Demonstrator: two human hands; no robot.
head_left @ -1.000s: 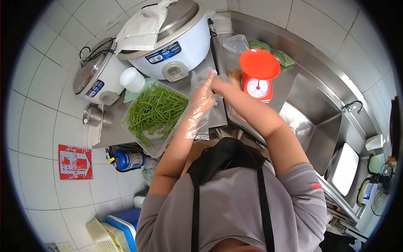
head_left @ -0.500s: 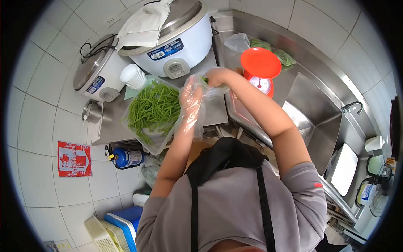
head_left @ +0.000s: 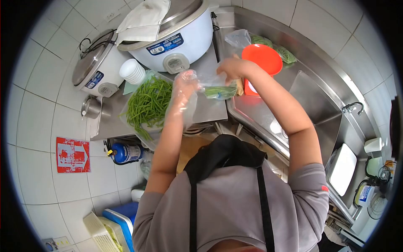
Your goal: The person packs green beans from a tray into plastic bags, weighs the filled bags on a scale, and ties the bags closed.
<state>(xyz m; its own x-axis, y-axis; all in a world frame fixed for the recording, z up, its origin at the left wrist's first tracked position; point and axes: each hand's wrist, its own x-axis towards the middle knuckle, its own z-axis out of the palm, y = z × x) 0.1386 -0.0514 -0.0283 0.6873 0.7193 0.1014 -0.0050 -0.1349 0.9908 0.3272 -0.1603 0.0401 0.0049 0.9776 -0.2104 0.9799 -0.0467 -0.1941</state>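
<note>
A clear plastic bag (head_left: 220,91) with cut green beans inside hangs between my two hands, above the counter. My left hand (head_left: 185,85) wears a loose transparent plastic glove and is closed at the bag's left end. My right hand (head_left: 235,69), bare, grips the bag's upper right edge with bent fingers. To the left of my gloved hand, a translucent plastic tub (head_left: 154,140) holds a heap of loose green beans (head_left: 149,105). Just right of the bag stands a red kitchen scale (head_left: 262,59), its dial partly hidden by my right forearm.
Two large rice cookers (head_left: 178,50) stand at the back left, one with a cloth (head_left: 142,21) on its lid. Stacked white cups (head_left: 132,70) sit beside the tub. More bagged beans (head_left: 285,54) lie behind the scale. A steel sink (head_left: 321,122) is at the right.
My hands have moved apart, the right one going right and the left one slightly left. The bag of beans is now stretched out between them and easier to see.
</note>
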